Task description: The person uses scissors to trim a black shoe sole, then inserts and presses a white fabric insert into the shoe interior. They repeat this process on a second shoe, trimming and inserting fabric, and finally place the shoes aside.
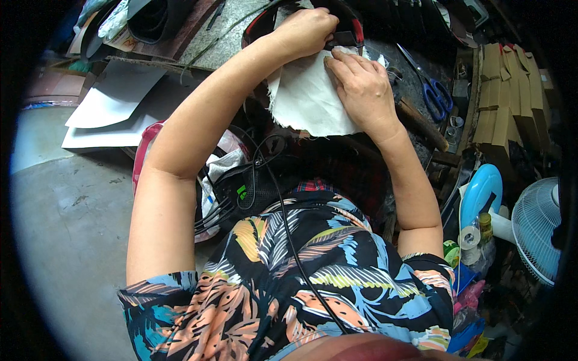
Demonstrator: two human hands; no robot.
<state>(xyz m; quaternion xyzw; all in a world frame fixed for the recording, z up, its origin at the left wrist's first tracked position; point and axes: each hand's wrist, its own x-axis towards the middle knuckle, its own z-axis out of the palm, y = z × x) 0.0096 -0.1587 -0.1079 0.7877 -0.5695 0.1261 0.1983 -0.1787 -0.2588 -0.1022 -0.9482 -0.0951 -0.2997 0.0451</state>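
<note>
My left hand point(307, 31) is closed at the far side of the work, its fingertips pinched down beside a black piece with red edging point(359, 30). What lies between those fingers is hidden. My right hand point(365, 87) bends its fingers over the upper right part of a white cloth point(310, 99), gripping it near the black piece; its thumb is out of sight. The cloth has frayed edges and hangs down toward my lap.
Blue-handled scissors point(435, 99) lie to the right, by a wooden rod point(421, 123). Brown cardboard boxes point(500, 90) and a white fan point(539, 228) stand farther right. White sheets point(114, 99) jut out on the left. A black cable point(283, 210) runs across my front.
</note>
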